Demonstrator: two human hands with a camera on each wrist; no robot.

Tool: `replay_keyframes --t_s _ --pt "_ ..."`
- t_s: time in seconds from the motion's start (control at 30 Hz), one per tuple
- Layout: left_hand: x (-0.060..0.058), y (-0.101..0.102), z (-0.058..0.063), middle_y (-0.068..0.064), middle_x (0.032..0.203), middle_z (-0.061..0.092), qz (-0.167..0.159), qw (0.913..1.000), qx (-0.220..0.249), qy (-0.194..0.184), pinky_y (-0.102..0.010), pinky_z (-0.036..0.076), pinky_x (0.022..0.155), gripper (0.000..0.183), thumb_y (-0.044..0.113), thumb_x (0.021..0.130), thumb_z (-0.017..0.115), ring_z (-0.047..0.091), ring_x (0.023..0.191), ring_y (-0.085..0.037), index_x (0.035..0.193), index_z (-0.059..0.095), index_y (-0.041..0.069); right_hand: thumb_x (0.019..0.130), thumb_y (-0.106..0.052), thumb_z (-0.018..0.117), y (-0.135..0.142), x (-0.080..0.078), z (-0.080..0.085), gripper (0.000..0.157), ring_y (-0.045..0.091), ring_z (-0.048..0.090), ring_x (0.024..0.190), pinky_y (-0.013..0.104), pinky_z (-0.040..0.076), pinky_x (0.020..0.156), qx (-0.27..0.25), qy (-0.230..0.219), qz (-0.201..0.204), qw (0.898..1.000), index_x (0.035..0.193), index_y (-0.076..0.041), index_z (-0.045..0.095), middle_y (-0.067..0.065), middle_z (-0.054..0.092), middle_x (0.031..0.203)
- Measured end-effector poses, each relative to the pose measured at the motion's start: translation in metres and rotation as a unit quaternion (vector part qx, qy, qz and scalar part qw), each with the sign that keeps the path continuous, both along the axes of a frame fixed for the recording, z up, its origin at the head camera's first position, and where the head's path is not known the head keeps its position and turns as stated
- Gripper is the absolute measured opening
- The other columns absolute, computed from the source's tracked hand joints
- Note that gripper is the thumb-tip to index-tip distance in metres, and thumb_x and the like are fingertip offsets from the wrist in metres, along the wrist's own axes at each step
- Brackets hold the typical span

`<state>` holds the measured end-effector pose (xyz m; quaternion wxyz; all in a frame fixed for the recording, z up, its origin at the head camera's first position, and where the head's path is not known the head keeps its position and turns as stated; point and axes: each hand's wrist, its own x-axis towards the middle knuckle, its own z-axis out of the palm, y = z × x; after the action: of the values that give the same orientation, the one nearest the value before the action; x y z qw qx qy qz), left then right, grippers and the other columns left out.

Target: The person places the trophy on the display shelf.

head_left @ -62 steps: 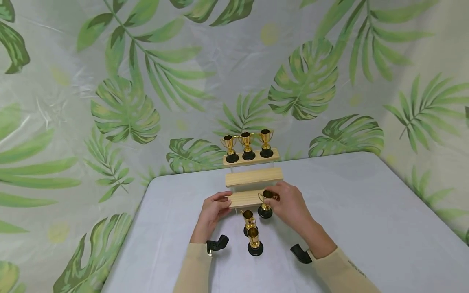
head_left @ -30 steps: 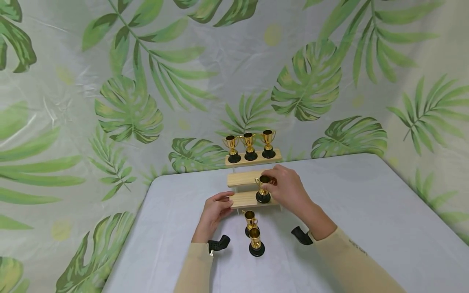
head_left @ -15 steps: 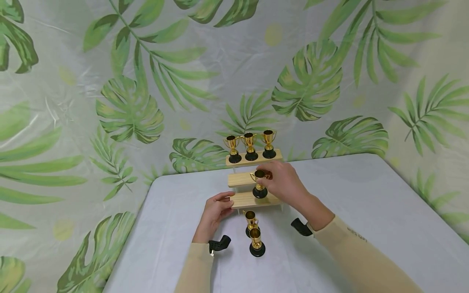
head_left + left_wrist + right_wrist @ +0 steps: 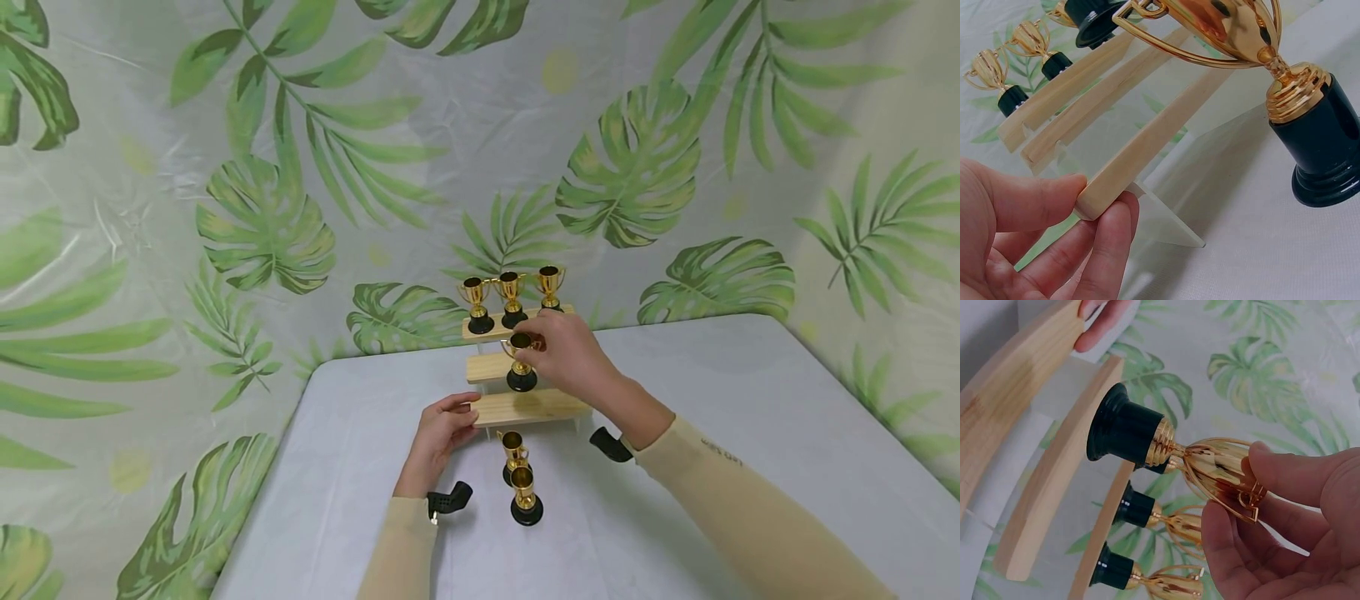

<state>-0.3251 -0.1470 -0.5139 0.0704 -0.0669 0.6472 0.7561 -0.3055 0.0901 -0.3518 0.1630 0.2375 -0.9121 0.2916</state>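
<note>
My right hand [image 4: 573,354] pinches a small gold trophy cup [image 4: 1129,428] by its bowl and handle, with its black base downward. The trophy is at the middle board [image 4: 487,367] of a three-tier wooden display stand; whether its base touches the wood I cannot tell. With thumb and fingers, my left hand [image 4: 1041,231] grips the left end of the lowest board [image 4: 528,407]. Three trophies [image 4: 510,292] stand in a row on the top board [image 4: 480,335], the rightmost partly hidden by my right hand.
Two more trophies stand on the table before the stand, a nearer one [image 4: 527,500] and one just behind it [image 4: 513,446]. Pale cloth covers the table [image 4: 360,467]. Behind rises a leaf-patterned curtain [image 4: 420,208]. Clear supports [image 4: 1172,215] hold up the boards.
The right hand has carried its trophy from in front of the lowest board up and back, slightly left, to the middle board. The left hand keeps its grip on the lowest board.
</note>
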Motion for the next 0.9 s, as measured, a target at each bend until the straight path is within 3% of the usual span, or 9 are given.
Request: replay_keyframes --t_s 0.17,0.37,0.9 --pt "0.0 0.0 0.0 -0.012 0.104 0.066 -0.002 1.0 0.005 0.002 -0.03 0.057 0.074 0.036 -0.003 0.087 0.073 0.067 0.083 -0.018 0.122 0.07 0.0 0.088 -0.017 0.08 -0.002 -0.005 0.005 0.032 0.015 0.058 0.073 0.033 0.049 0.064 -0.002 0.0 0.007 1.0 0.118 -0.007 0.074 0.004 0.069 0.101" --pt "0.0 0.0 0.001 -0.012 0.106 0.066 0.003 1.0 0.0 -0.003 -0.03 0.058 0.073 0.034 -0.002 0.087 0.073 0.068 0.085 -0.02 0.12 0.072 0.003 0.088 -0.018 0.08 -0.002 -0.013 0.006 0.033 0.015 0.059 0.074 0.033 0.05 0.062 -0.005 -0.007 0.019 1.0 0.118 -0.006 0.074 0.004 0.069 0.097" --pt "0.001 0.001 -0.001 -0.014 0.108 0.066 0.001 1.0 0.003 0.0 -0.031 0.058 0.074 0.033 -0.002 0.088 0.072 0.068 0.087 -0.021 0.12 0.072 0.003 0.091 -0.022 0.077 -0.006 -0.031 0.009 0.033 0.02 0.065 0.088 0.039 0.054 0.074 -0.007 -0.049 0.022 0.999 0.121 -0.009 0.073 0.005 0.071 0.105"
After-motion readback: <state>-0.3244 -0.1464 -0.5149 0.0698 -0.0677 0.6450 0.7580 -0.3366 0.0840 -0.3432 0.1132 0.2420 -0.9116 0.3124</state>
